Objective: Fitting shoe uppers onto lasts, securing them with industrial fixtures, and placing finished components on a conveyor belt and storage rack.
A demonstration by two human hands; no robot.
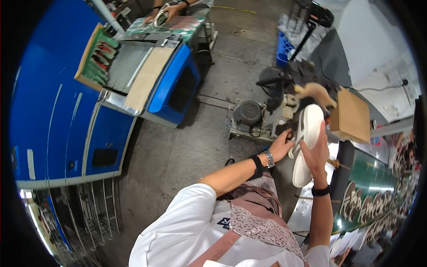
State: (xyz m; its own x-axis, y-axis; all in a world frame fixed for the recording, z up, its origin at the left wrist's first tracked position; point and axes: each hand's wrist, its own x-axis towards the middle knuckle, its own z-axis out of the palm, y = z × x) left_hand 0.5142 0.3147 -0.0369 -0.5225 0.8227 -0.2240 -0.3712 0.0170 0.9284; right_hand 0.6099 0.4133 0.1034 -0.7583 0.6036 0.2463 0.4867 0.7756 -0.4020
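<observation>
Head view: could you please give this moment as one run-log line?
right hand: gripping white shoe sole | left hand: at its edge, contact unclear | cardboard box: right of sole | shoes: on green surface

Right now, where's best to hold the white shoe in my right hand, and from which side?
Probably mid-length, coming from the right: the white shoe is long and narrow, pointing away from you, so a grip there should balance it. Your right hand holds it there, thumb across the face, leaving the left edge to your left hand.
</observation>
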